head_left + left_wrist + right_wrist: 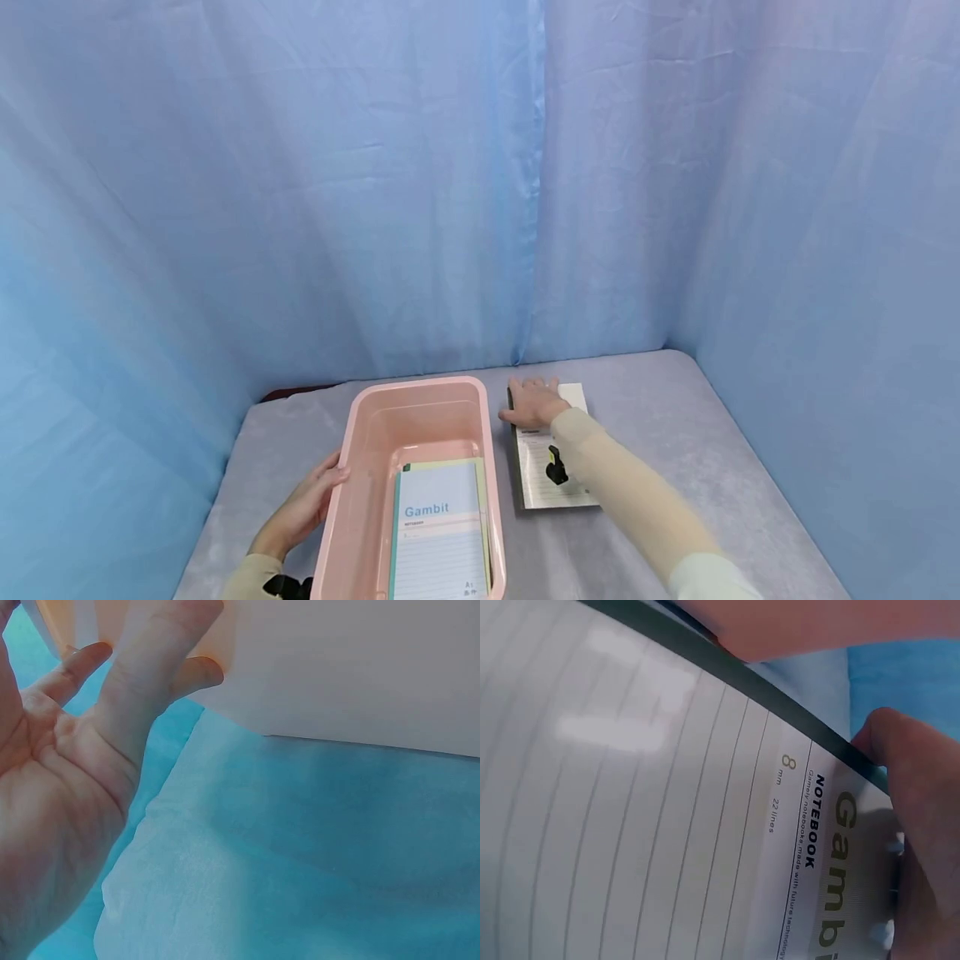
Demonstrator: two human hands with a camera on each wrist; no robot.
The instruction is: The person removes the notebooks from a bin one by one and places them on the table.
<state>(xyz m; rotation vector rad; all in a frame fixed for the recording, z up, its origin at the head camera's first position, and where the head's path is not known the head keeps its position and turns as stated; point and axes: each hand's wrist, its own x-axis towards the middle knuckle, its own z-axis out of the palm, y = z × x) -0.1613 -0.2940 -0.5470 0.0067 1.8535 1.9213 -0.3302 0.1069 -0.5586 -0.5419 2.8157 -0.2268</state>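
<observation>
A pink plastic bin (420,392) stands on the table, with notebooks inside; the top one is a pale lined notebook (438,542) marked Gambit. My left hand (303,504) touches the bin's left outer wall with extended fingers and thumb, also seen against the pale wall in the left wrist view. To the right of the bin lies another Gambit notebook (551,475) with a dark edge. My right hand (536,404) is over its far end. Fingers (922,772) bend over that end in the right wrist view, while the thumb is at the left edge.
A grey cloth covers the table (675,442). Blue curtains (375,208) hang behind it and along both sides. Inside the bin, green and yellow edges show beneath the top notebook. A black strap mount sits on each wrist.
</observation>
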